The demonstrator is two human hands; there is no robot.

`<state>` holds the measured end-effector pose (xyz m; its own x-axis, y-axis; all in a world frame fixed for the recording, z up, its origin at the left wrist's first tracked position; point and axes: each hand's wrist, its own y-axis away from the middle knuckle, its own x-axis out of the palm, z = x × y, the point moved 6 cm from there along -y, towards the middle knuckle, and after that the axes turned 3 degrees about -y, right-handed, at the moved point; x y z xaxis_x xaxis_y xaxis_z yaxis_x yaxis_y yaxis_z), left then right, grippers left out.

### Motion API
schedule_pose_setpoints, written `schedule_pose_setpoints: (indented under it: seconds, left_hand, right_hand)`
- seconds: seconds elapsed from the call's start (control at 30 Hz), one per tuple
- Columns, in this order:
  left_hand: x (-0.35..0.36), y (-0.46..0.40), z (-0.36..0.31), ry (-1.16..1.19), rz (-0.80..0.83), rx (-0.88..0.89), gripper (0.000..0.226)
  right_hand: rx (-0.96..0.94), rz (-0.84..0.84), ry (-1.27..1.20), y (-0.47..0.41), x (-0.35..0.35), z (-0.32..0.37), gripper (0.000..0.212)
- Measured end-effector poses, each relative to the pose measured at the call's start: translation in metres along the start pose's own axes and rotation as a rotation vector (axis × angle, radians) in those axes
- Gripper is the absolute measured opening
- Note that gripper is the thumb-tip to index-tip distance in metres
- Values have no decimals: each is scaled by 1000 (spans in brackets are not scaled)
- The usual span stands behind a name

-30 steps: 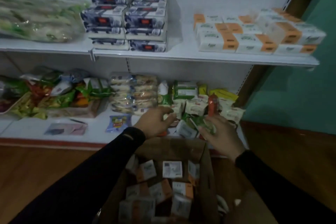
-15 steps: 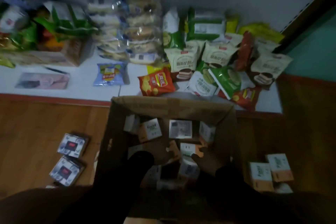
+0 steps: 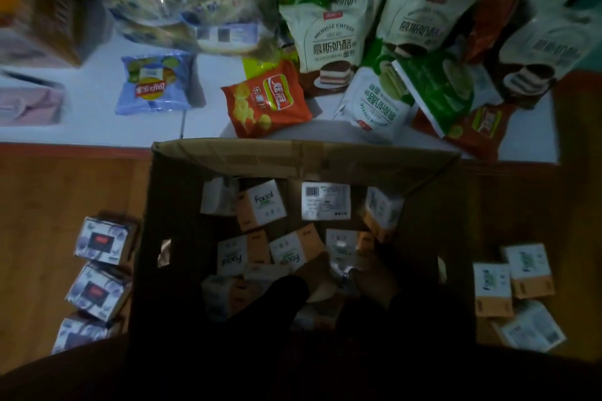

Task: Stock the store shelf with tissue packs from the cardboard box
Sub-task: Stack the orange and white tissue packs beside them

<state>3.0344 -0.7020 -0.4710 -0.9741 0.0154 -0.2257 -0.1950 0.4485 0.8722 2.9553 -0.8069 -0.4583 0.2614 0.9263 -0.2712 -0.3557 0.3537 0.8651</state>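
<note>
We count about ten tissue packs (image 3: 260, 209) in the cardboard box (image 3: 306, 156), three orange-white (image 3: 492, 293) on the floor right, three dark-printed (image 3: 102, 239) left. Both hands (image 3: 317, 273) reach inside among them; grip unclear in shadow.

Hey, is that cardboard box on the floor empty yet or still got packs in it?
Not empty. The open cardboard box still holds many orange-and-white tissue packs, lying at various angles.

left hand (image 3: 314, 273): reached down, dark sleeve, grip unclear | right hand (image 3: 374, 280): reached down beside it, grip unclear
</note>
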Motion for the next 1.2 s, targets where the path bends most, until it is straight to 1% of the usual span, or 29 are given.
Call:
schedule_pose_setpoints:
  seconds: [0.03, 0.07, 0.1, 0.13, 0.17, 0.23, 0.3, 0.37, 0.43, 0.5, 0.57, 0.6, 0.67, 0.73, 0.77, 0.8, 0.83, 0.87, 0.9, 0.97, 1.0, 1.07, 1.2]
  left_hand:
    - [-5, 7, -5, 24, 21, 35, 55]
    - [-9, 8, -8, 65, 11, 53, 62]
    - [-17, 14, -14, 82, 10, 67, 65]
    - [-26, 23, -21, 114, -22, 84, 63]
    - [-36, 31, -27, 153, -53, 100, 57]
    - [-62, 57, -43, 212, -151, 164, 46]
    - [-89, 92, -57, 302, -225, 241, 42]
    - [-113, 132, -74, 285, -308, 301, 42]
    - [-130, 170, -84, 297, -378, 336, 37]
    - [-146, 215, -96, 265, -494, 367, 21]
    - [-155, 246, -101, 344, -554, 395, 14]
    - [-158, 259, -106, 413, -563, 408, 13]
    - [-162, 289, -119, 570, -557, 429, 11]
    - [-166, 316, -138, 663, -545, 457, 11]
    - [-168, 329, -148, 668, -546, 478, 13]
    - [-171, 342, -158, 664, -554, 505, 19]
    - [-174, 354, -167, 674, -562, 530, 24]
    - [-177, 366, -178, 696, -570, 558, 28]
    - [-181, 375, -188, 726, -573, 589, 27]
    - [-187, 398, -213, 779, -568, 657, 20]
    - [-191, 407, -225, 800, -563, 684, 19]
    - [-197, 425, -247, 816, -553, 728, 20]
    - [-210, 458, -291, 710, -531, 793, 25]
  right_hand:
    - [-34, -4, 2, 2, -5, 4, 37]
    - [-59, -19, 44, 8, -10, 13, 39]
    - [-80, -42, 99, 11, -17, 19, 45]
    - [-137, -46, 166, 18, -23, 30, 52]
    - [-202, -36, 215, 28, -28, 44, 52]
    - [-276, -25, 260, 50, -41, 65, 49]
    - [-355, -40, 265, 77, -55, 86, 41]
    - [-424, -66, 181, 104, -68, 105, 31]
    - [-474, -107, 10, 134, -82, 123, 21]
    - [-542, -159, -104, 165, -95, 143, 21]
    - [-583, -157, -250, 197, -105, 161, 16]
    - [-590, -131, -327, 214, -109, 169, 12]
    - [-618, -80, -395, 246, -115, 185, 12]
    - [-682, -97, -372, 272, -125, 199, 11]
    - [-754, -148, -324, 286, -133, 208, 10]
    - [-844, -219, -262, 299, -142, 216, 15]
    - [-929, -284, -175, 311, -150, 224, 29]
    - [-1010, -344, -74, 326, -156, 232, 48]
    - [-1087, -381, 20, 344, -161, 238, 63]
    - [-1215, -439, 217, 381, -165, 250, 84]
    - [-1248, -463, 316, 398, -167, 256, 93]
    - [-1253, -508, 403, 420, -179, 264, 100]
    - [-1259, -605, 393, 448, -214, 282, 96]
